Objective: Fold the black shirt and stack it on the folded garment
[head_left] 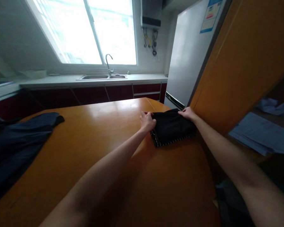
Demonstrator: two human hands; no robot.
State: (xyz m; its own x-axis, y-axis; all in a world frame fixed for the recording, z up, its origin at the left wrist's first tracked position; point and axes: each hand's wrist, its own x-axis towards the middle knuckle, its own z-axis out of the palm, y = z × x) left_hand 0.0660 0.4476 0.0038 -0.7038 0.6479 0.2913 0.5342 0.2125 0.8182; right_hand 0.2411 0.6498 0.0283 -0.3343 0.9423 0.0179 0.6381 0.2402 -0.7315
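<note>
A folded black cloth (171,129) with a white-stitched edge lies near the far right corner of the orange wooden table (90,148). My left hand (147,121) grips its left edge with the fingers curled over the fabric. My right hand (188,113) holds its far right corner, fingers closed on the cloth. Both arms reach out across the table.
A dark blue garment (21,138) lies spread on the table's left side. Behind are a counter with a sink (101,76) and tap under a window, and a white fridge (189,56). An orange cabinet (241,63) stands at the right, with blue papers (262,132) on a shelf.
</note>
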